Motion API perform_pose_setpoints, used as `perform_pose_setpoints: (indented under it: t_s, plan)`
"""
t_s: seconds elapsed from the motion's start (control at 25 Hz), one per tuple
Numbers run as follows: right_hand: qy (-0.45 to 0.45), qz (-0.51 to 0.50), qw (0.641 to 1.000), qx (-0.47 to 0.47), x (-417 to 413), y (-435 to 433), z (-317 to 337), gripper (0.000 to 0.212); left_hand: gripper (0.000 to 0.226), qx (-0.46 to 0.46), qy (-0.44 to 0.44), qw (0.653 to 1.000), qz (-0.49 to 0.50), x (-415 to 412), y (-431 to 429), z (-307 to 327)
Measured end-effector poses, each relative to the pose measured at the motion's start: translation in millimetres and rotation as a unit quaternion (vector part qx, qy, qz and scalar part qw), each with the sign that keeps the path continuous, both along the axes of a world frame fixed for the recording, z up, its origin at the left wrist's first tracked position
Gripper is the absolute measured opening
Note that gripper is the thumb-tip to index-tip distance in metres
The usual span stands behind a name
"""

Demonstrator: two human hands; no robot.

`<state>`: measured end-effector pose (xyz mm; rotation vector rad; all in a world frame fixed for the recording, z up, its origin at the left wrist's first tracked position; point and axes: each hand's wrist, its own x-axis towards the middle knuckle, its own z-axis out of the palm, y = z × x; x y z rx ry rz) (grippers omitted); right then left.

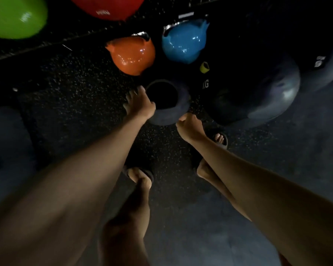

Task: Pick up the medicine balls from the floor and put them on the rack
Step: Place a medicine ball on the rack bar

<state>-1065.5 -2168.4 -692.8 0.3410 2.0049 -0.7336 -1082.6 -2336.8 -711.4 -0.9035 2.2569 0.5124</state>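
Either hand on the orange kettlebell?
No, the left hand and right hand are at the small dark ball, and the orange kettlebell stands untouched beyond it.

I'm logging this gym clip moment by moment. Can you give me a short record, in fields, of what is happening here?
target: small dark ball, between both hands
left hand: fingers spread against the ball's left side
right hand: curled at the ball's lower right edge; grip unclear
lifted or on floor: cannot tell
nearby: orange kettlebell, blue kettlebell, large dark ball
further off: green ball, red ball
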Motion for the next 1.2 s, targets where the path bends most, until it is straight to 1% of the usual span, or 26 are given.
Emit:
perform_pose_setpoints:
  t_s: [0.08,0.2,0.28,0.36,0.44,0.52,0.56,0.64,0.72,0.76,0.84,0.92,1.0,1.04,1.12,1.2]
  plan:
    - [-0.007,-0.052,0.999,-0.003,-1.9,-1.1,-42.7,0.04,0.069,-0.003,0.022,1.0,0.011,-26.3,-9.2,-40.1]
    - [-0.041,-0.124,0.991,-0.001,-6.2,-10.6,-83.7,0.057,0.094,0.072,0.027,0.995,0.056,-49.6,-23.5,-88.0]
    - [-0.06,-0.177,0.982,-0.002,-11.3,-19.2,-107.6,0.067,0.1,0.102,0.037,0.99,0.09,-46.1,-24.9,-111.5]
    - [-0.057,-0.234,0.971,-0.017,-16.0,-24.8,-121.3,0.076,0.094,0.077,0.067,0.991,0.091,-33.1,-20.3,-122.1]
    - [-0.045,-0.279,0.959,-0.036,-17.4,-24.7,-126.8,0.08,0.084,0.051,0.103,0.99,0.087,-27.6,-16.3,-124.6]
    - [-0.037,-0.281,0.958,-0.036,-16.7,-24.9,-125.1,0.08,0.074,0.018,0.136,0.986,0.093,-24.0,-13.5,-120.9]
    - [-0.026,-0.268,0.963,-0.022,-17.4,-25.8,-124.6,0.078,0.07,0.009,0.15,0.984,0.1,-20.9,-10.7,-118.0]
    - [0.015,-0.25,0.967,0.046,-22.0,-29.8,-120.3,0.068,0.068,0.006,0.176,0.978,0.111,-1.3,0.7,-111.6]
    - [0.044,-0.284,0.951,0.111,-24.7,-34.8,-110.8,0.063,0.071,0.006,0.195,0.976,0.099,38.1,17.3,-100.4]
    - [0.034,-0.32,0.938,0.129,-22.8,-34.4,-105.4,0.066,0.073,0.005,0.194,0.978,0.082,60.9,27.5,-95.9]
    - [-0.019,-0.402,0.905,0.137,-9.2,-31.3,-100.4,0.076,0.079,-0.006,0.169,0.985,0.035,103.5,49.8,-92.0]
    - [-0.086,-0.461,0.877,0.1,9.5,-34.4,-98.3,0.094,0.08,0.0,0.155,0.988,0.007,137.7,71.0,-89.9]
    - [-0.149,-0.496,0.852,0.071,24.4,-39.1,-100.9,0.116,0.074,0.035,0.168,0.985,0.018,160.1,86.0,-86.6]
    - [-0.173,-0.504,0.843,0.072,31.5,-37.2,-105.2,0.123,0.067,0.058,0.183,0.981,0.026,172.3,89.1,-85.7]
    - [-0.193,-0.501,0.839,0.089,54.5,-28.8,-110.3,0.121,0.05,0.09,0.195,0.976,0.034,194.8,83.0,-82.3]
    - [-0.175,-0.462,0.864,0.099,79.3,-21.5,-113.6,0.106,0.039,0.105,0.179,0.975,0.082,200.7,62.0,-83.4]
